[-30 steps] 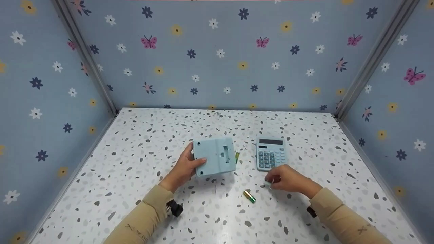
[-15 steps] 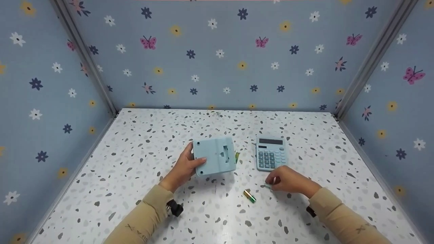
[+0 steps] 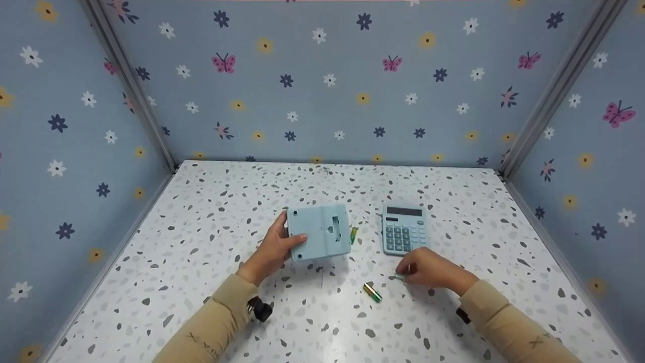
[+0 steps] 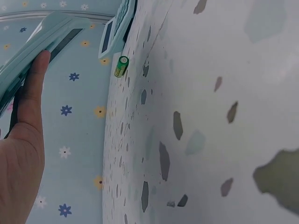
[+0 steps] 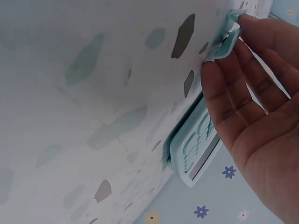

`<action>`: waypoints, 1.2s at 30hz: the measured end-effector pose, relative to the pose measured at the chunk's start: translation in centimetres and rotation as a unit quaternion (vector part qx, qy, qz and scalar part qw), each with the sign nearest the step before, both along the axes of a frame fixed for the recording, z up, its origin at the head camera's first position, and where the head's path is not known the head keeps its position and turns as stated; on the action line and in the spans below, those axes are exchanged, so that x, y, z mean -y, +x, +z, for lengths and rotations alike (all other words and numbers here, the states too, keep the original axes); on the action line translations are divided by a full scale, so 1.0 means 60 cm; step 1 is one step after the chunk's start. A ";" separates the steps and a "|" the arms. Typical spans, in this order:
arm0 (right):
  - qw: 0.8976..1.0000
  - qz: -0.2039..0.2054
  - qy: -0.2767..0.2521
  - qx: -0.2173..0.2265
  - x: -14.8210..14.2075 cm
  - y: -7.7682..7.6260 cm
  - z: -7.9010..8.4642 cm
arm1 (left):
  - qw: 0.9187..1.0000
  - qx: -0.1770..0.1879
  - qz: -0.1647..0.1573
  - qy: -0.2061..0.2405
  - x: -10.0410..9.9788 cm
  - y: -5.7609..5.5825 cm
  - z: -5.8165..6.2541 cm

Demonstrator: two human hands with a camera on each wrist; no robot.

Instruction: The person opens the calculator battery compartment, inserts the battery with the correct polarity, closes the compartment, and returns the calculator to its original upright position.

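Note:
My left hand [image 3: 269,252] grips a light blue calculator [image 3: 312,237] above the table, its back turned up and thumb across it. The battery compartment [image 3: 336,229] in that back is uncovered. Down at the tabletop, my right hand [image 3: 431,267] pinches a small light blue battery cover [image 5: 228,44] between thumb and fingers. Between the hands lies a green and gold battery [image 3: 372,292]. Another green battery [image 3: 353,235] lies just right of the held calculator. A second light blue calculator [image 3: 404,227], keys up, lies just beyond the right hand.
The speckled white table [image 3: 227,201] is enclosed by blue patterned panels [image 3: 322,101] at the back and both sides. Metal posts [image 3: 131,85] stand at the back corners.
The battery cover in my right hand has dipped slightly and lies flatter against the table. My left hand holds the calculator almost still. The head view has shifted a little.

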State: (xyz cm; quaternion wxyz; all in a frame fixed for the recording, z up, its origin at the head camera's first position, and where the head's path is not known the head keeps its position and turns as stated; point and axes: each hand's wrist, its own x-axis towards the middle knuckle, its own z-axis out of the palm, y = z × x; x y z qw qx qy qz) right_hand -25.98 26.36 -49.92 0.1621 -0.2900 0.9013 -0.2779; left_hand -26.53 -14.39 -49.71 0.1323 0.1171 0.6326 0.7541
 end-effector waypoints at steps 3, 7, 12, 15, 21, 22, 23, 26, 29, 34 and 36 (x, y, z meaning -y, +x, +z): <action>1.000 -0.002 0.001 0.001 0.001 -0.002 0.000 | 1.000 0.001 0.000 -0.001 0.002 0.000 -0.001; 1.000 -0.004 0.005 -0.005 0.002 -0.005 0.000 | 1.000 0.001 0.005 -0.001 0.004 0.000 -0.001; 1.000 -0.009 0.010 -0.017 0.001 -0.008 -0.002 | 1.000 0.005 0.008 0.004 0.004 -0.002 -0.002; 1.000 -0.012 0.010 -0.016 0.000 -0.009 -0.004 | 1.000 0.006 0.007 0.006 0.003 -0.003 -0.003; 1.000 -0.017 0.010 -0.014 0.002 -0.010 -0.005 | 1.000 0.004 0.005 0.003 0.004 -0.006 -0.006; 1.000 -0.018 0.010 -0.014 0.002 -0.009 -0.005 | 1.000 0.004 0.005 0.003 0.004 -0.007 -0.006; 1.000 -0.018 0.011 -0.015 0.002 -0.009 -0.004 | 1.000 0.004 0.006 0.002 0.003 -0.008 -0.007; 1.000 -0.017 0.005 -0.016 0.003 -0.008 -0.001 | 1.000 0.003 0.002 0.002 0.003 -0.009 -0.008; 1.000 -0.018 -0.001 -0.014 0.005 -0.007 0.004 | 1.000 0.002 0.004 -0.002 0.003 -0.008 -0.006; 1.000 -0.024 0.001 -0.015 0.009 -0.007 0.014 | 1.000 0.005 0.007 -0.007 0.002 -0.007 -0.002; 0.999 -0.027 0.004 -0.017 0.011 -0.006 0.016 | 1.000 0.005 0.006 -0.007 0.001 -0.007 -0.001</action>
